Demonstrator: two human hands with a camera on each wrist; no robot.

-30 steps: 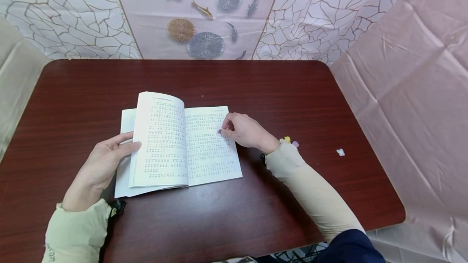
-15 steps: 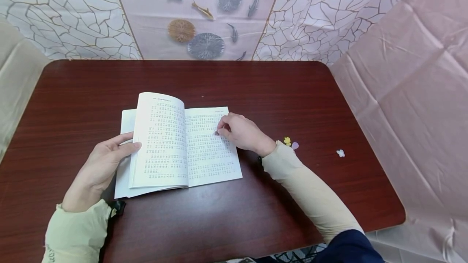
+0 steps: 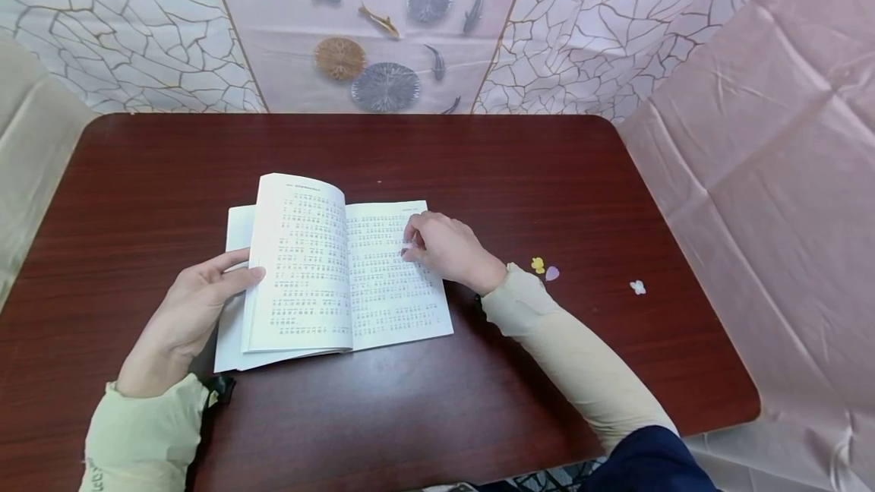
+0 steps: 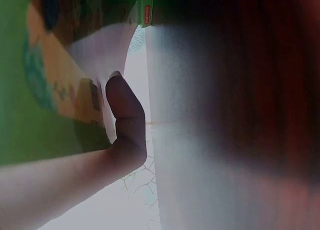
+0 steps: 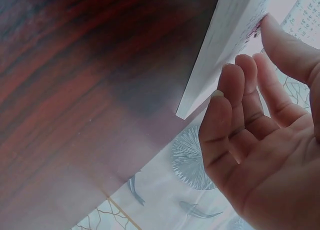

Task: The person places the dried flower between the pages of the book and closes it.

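Note:
An open book [image 3: 390,302] with printed pages lies on the table. My left hand [image 3: 187,310] grips its left side, thumb over a raised stack of pages and fingers behind. In the left wrist view the thumb [image 4: 127,113] shows beside the green illustrated cover [image 4: 30,140]. Over the right page is my right hand [image 3: 456,250], thumb and index finger parted. A small dark red piece [image 5: 255,33], like a dried petal, sits on the page at the thumb tip; the hand partly hides it in the head view. The other right fingers are bent loosely.
Right of the book lie a yellow flower [image 3: 538,265], a lilac petal [image 3: 552,273] and, farther right, a white flower [image 3: 638,288]. The dark red-brown table [image 3: 478,158] ends against patterned cloth [image 3: 383,36] at the back and pink cloth [image 3: 772,196] on the right.
My right hand has shifted slightly left over the page, and its thumb and index finger have parted from the small dark red piece. My left hand keeps its grip on the book.

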